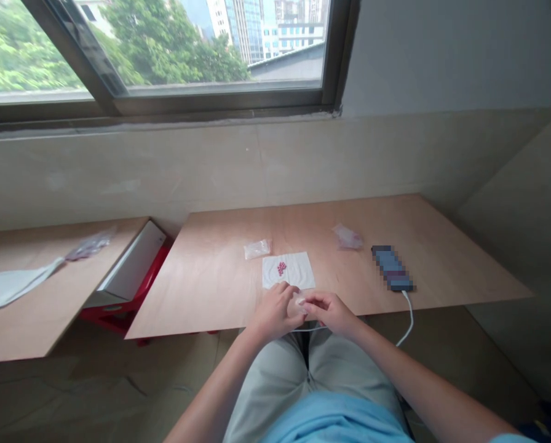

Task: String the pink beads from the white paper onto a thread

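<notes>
Left hand [273, 312] and right hand [331, 311], both closed, pinch a clear plastic bag [297, 304], contents unclear. Pink pills [281, 268] lie on a white paper sheet [299, 272]; a second bag [257, 248] sits nearby on the wooden table [395, 224].

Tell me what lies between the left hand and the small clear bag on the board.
The head view shows a white paper sheet there, with a cluster of small pink pieces on it.
</notes>
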Tool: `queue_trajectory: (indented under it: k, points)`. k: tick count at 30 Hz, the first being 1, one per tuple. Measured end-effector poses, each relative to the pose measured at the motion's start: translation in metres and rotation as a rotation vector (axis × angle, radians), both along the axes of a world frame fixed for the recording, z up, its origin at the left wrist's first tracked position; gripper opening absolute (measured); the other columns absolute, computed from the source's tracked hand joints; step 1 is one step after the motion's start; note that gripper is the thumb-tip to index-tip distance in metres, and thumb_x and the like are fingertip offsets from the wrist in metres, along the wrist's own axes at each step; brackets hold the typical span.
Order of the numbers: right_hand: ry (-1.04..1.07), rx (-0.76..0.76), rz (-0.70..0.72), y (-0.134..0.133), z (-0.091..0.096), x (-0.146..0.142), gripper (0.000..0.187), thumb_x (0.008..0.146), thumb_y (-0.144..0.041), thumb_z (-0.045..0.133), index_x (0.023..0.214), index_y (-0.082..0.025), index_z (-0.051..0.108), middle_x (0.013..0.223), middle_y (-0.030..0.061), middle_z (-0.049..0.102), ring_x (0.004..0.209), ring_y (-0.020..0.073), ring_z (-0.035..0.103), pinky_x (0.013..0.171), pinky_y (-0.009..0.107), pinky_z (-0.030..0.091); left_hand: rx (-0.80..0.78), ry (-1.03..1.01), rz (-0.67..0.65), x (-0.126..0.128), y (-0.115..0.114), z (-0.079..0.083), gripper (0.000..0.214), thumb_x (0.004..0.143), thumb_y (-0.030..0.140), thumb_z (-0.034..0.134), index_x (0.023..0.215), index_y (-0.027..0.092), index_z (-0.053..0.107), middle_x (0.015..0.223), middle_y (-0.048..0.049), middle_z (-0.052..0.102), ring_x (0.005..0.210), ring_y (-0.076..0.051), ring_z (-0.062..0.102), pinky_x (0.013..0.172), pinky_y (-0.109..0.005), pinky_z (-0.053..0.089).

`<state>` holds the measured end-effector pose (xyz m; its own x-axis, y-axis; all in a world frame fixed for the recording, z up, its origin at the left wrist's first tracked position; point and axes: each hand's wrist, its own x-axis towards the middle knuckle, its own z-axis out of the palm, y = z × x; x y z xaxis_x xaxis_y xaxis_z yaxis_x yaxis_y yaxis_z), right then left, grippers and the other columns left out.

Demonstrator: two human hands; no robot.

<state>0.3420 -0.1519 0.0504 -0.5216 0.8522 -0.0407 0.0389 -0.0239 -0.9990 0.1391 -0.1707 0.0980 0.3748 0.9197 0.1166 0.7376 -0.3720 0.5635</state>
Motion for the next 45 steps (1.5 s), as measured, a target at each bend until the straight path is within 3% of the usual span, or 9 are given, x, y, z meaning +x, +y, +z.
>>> queue_trajectory:
  k: [7, 12, 15, 18, 21, 25, 34, 39, 45]
  points:
    - [-0.107, 0.156, 0.003, -0.001, -0.006, -0.004, 0.027, 0.093, -0.037, 0.062, 0.113, -0.022, 0.072, 0.099, 0.006, 0.068, 0.067, 0.0128, 0.056, 0.057, 0.024, 0.048, -0.139, -0.053, -0.016, -0.025, 0.006, -0.005, 0.028, 0.081, 0.02, 0.058, 0.108, 0.022, 0.065, 0.1, -0.007, 0.066, 0.092, -0.023, 0.061, 0.084, -0.035, 0.048]
    - [-0.174, 0.406, -0.091, -0.013, 0.004, -0.006, 0.032, 0.094, -0.024, 0.054, 0.124, -0.023, 0.067, 0.125, 0.0112, 0.062, 0.073, 0.0136, 0.061, 0.064, 0.027, 0.054, -0.15, -0.045, -0.039, -0.022, 0.006, -0.012, 0.032, 0.083, 0.016, 0.052, 0.113, 0.024, 0.064, 0.101, -0.0067, 0.069, 0.092, -0.024, 0.064, 0.081, -0.034, 0.048]
    - [-0.198, 0.5, -0.059, -0.022, 0.011, -0.007, 0.042, 0.092, -0.017, 0.052, 0.132, -0.026, 0.061, 0.135, 0.011, 0.057, 0.087, 0.0179, 0.066, 0.067, 0.028, 0.057, -0.135, -0.067, -0.051, -0.017, 0.004, -0.017, 0.035, 0.085, 0.015, 0.051, 0.117, 0.024, 0.062, 0.106, -0.008, 0.068, 0.098, -0.025, 0.064, 0.084, -0.035, 0.048]
    - [-0.24, 0.603, 0.012, -0.028, 0.013, -0.01, 0.049, 0.088, -0.012, 0.051, 0.135, -0.026, 0.057, 0.136, 0.009, 0.058, 0.114, 0.0237, 0.062, 0.088, 0.035, 0.058, -0.142, -0.072, -0.062, -0.014, 0.003, -0.018, 0.033, 0.085, 0.018, 0.055, 0.116, 0.024, 0.06, 0.106, -0.0087, 0.067, 0.098, -0.025, 0.064, 0.084, -0.035, 0.048]
    - [-0.313, 0.686, 0.049, -0.031, 0.012, -0.012, 0.047, 0.086, -0.011, 0.053, 0.132, -0.022, 0.057, 0.136, 0.01, 0.058, 0.125, 0.0246, 0.057, 0.104, 0.038, 0.05, -0.151, -0.061, -0.083, -0.011, 0.001, -0.015, 0.03, 0.079, 0.015, 0.057, 0.108, 0.023, 0.06, 0.101, -0.0069, 0.065, 0.095, -0.024, 0.063, 0.081, -0.033, 0.048]
    - [-0.451, 0.686, 0.134, -0.033, 0.007, -0.014, 0.029, 0.085, -0.014, 0.055, 0.112, -0.02, 0.063, 0.118, 0.0099, 0.065, 0.107, 0.0231, 0.063, 0.089, 0.032, 0.054, -0.16, -0.021, -0.126, -0.004, -0.003, -0.012, 0.029, 0.07, 0.01, 0.056, 0.096, 0.022, 0.057, 0.093, -0.0052, 0.063, 0.089, -0.023, 0.061, 0.075, -0.031, 0.045]
    - [-0.678, 0.651, 0.305, -0.037, 0.002, -0.022, 0.016, 0.073, -0.021, 0.064, 0.087, -0.015, 0.07, 0.084, 0.0105, 0.072, 0.074, 0.0241, 0.066, 0.063, 0.029, 0.048, -0.109, 0.129, -0.195, 0.017, -0.017, -0.023, 0.035, 0.058, 0.004, 0.054, 0.089, 0.022, 0.053, 0.09, -0.0068, 0.063, 0.085, -0.025, 0.061, 0.072, -0.033, 0.044]
    - [-0.683, 0.682, 0.352, -0.027, 0.012, -0.023, 0.02, 0.079, -0.021, 0.063, 0.096, -0.014, 0.071, 0.096, 0.0121, 0.074, 0.083, 0.0251, 0.068, 0.069, 0.03, 0.051, -0.054, 0.147, -0.204, 0.013, -0.012, -0.021, 0.038, 0.065, 0.006, 0.06, 0.099, 0.022, 0.055, 0.097, -0.0071, 0.064, 0.096, -0.027, 0.06, 0.083, -0.036, 0.046]
    - [-0.599, 0.726, 0.38, -0.012, 0.025, -0.026, 0.028, 0.088, -0.019, 0.06, 0.115, -0.017, 0.067, 0.122, 0.0122, 0.068, 0.105, 0.0263, 0.067, 0.086, 0.034, 0.054, -0.008, 0.21, -0.089, -0.007, -0.001, -0.017, 0.026, 0.074, 0.012, 0.062, 0.095, 0.022, 0.052, 0.093, -0.0064, 0.063, 0.09, -0.025, 0.059, 0.077, -0.034, 0.044]
